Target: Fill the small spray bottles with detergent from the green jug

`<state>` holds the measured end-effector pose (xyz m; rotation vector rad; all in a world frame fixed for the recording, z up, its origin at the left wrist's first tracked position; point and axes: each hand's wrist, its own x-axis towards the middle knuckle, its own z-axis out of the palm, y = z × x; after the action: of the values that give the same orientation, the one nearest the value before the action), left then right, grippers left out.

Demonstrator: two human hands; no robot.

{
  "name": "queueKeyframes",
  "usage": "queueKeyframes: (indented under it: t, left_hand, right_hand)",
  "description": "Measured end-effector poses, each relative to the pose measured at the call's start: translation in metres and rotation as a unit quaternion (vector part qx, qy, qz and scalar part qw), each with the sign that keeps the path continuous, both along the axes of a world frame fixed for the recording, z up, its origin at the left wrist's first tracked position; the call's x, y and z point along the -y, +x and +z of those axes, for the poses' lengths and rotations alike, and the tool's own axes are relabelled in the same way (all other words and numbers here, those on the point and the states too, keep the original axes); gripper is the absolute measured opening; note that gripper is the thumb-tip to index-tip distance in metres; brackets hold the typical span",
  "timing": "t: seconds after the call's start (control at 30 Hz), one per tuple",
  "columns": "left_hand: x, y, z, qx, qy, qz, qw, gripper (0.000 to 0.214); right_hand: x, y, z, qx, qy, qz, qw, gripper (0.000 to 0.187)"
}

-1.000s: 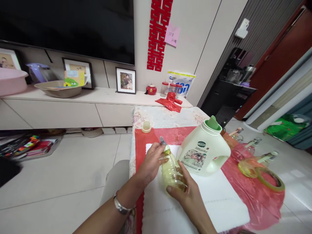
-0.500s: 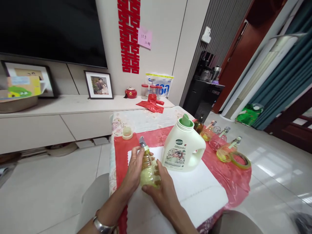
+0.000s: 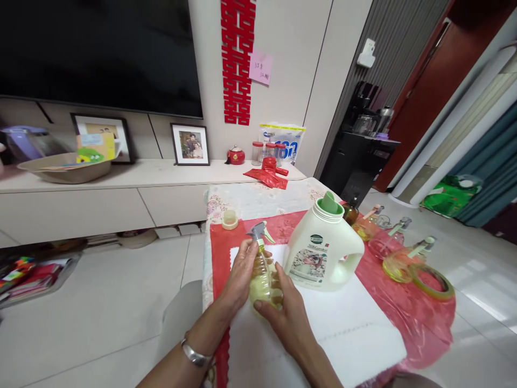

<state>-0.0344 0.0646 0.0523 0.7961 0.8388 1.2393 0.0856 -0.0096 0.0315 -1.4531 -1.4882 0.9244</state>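
A clear yellow spray bottle [image 3: 262, 278] with a grey trigger head is held between my two hands above the white cloth [image 3: 347, 334]. My left hand [image 3: 239, 275] grips its upper left side, just under the head. Lower down on the right, my right hand [image 3: 287, 307] wraps round the body. Some pale content shows through the bottle's wall. Right behind my hands stands a large cream detergent jug [image 3: 323, 253], uncapped, with a green spout. Its pale cap [image 3: 230, 220] sits at the table's left, apart from my hands.
Several coloured spray bottles [image 3: 398, 264] and a tape roll [image 3: 433, 282] stand on the red cloth at the right. Behind the table, a cabinet [image 3: 161, 175] holds red-lidded jars [image 3: 257, 153], a framed photo [image 3: 190, 144] and a basin [image 3: 72, 168].
My view has turned left, so the scene sits further right. The spray bottle has turned in my hands, and its trigger now shows pointing right. Both hands keep hold of it.
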Motion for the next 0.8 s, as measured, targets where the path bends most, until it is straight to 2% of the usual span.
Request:
queueKeyframes:
  t: [0.17, 0.3, 0.4, 0.47, 0.6, 0.8]
  left_hand:
    - [-0.003, -0.001, 0.0, -0.046, 0.023, -0.001, 0.999, 0.037]
    - [-0.013, -0.001, -0.01, -0.079, 0.022, 0.039, 0.996, 0.037]
    - [-0.024, -0.001, -0.018, -0.089, 0.001, 0.074, 0.993, 0.039]
    - [-0.033, -0.003, -0.023, -0.086, -0.017, 0.09, 0.992, 0.039]
    - [-0.052, -0.007, -0.029, -0.068, -0.047, 0.111, 0.99, 0.041]
    - [-0.077, -0.008, -0.031, -0.05, -0.038, 0.118, 0.991, 0.044]
  right_hand:
    - [-0.006, -0.002, -0.003, 0.039, 0.024, -0.009, 0.999, 0.085]
    - [-0.015, -0.005, -0.004, 0.068, 0.018, 0.0, 0.997, 0.086]
    - [-0.023, -0.01, -0.002, 0.113, 0.013, 0.016, 0.993, 0.08]
    - [-0.026, -0.014, 0.0, 0.146, 0.038, 0.029, 0.988, 0.075]
    - [-0.031, -0.02, -0.003, 0.197, 0.097, 0.066, 0.973, 0.085]
    - [-0.048, -0.029, -0.015, 0.281, 0.102, 0.026, 0.954, 0.081]
